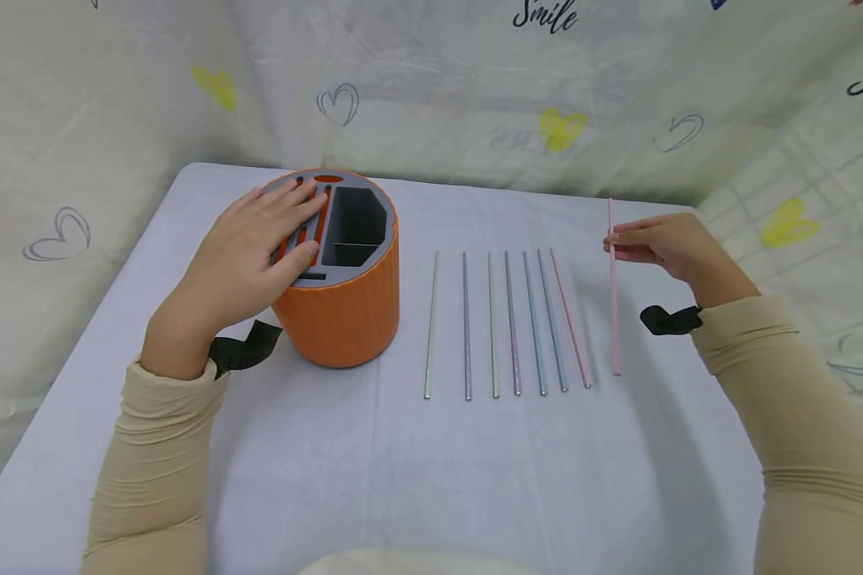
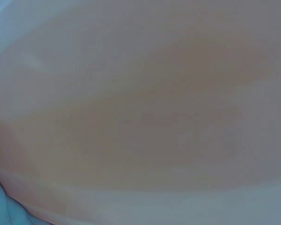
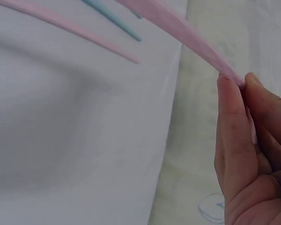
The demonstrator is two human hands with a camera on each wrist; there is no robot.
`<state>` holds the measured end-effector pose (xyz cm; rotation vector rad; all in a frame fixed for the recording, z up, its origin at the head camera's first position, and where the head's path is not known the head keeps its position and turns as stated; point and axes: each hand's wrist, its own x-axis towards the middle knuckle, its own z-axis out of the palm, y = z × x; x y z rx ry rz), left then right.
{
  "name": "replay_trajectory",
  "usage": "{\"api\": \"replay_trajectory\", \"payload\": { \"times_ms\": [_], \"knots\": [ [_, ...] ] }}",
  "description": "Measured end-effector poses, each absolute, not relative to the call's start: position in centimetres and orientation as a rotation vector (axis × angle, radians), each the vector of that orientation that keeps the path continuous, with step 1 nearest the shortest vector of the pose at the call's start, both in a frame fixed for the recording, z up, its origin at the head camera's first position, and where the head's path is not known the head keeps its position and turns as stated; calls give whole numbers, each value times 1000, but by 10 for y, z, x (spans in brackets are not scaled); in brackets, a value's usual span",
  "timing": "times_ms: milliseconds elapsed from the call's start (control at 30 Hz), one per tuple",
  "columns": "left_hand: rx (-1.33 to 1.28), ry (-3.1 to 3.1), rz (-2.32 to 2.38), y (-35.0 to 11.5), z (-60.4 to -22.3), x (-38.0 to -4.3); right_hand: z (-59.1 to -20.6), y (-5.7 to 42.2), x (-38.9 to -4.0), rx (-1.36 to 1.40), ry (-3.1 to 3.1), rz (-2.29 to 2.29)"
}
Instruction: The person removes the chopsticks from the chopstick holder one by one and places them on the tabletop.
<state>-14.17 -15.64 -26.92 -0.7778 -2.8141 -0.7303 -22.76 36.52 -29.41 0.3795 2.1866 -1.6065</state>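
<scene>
In the head view my right hand [image 1: 662, 243] pinches a pink chopstick [image 1: 614, 311] near its thin far end, between thumb and fingertips. The right wrist view shows the same grip on the held chopstick [image 3: 187, 35], raised off the table. My left hand [image 1: 248, 243] rests with extended fingers on the grey slotted top of an orange utensil holder [image 1: 352, 319]. A row of chopsticks lies between the two: green [image 1: 431, 327], purple [image 1: 466, 327], blue [image 1: 534, 327] and one more pink chopstick [image 1: 571, 319]. The left wrist view is a blur.
The white-covered table [image 1: 403, 479] ends at the back against a hanging cloth [image 1: 439, 104] printed with hearts and words. The holder's top has a large dark compartment [image 1: 359, 216] on its right and narrow slots partly under the left hand. Black bands circle both wrists.
</scene>
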Motion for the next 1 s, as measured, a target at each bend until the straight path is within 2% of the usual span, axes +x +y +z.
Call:
{"api": "replay_trajectory", "payload": {
  "times_ms": [633,1000],
  "knots": [
    [-782,-2823,-719,-158,-270,-143,-361,378,-240,492,2100,-1559],
    [-785,-2829,-724,-159,-269,-142,-381,364,-241,699,2372,-1255]
  ]
}}
